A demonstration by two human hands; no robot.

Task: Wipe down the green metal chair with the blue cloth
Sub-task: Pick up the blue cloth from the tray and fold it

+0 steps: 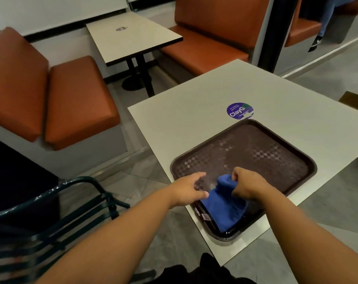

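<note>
Your right hand [246, 186] pinches the blue cloth [225, 206] up off the tray [276, 140] at the counter's [184, 119] near edge, left hand [187, 190] loosely open beside it; next, carry it left to the green chair [51, 222].

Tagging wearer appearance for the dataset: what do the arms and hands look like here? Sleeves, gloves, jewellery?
Both forearms are bare right to the bottom edge of the frame, with no sleeves in view. The left hand and right hand wear no gloves, and no watch, bracelet or ring shows on either. No markings are visible. Dark clothing shows at the bottom edge, between the arms.
</note>
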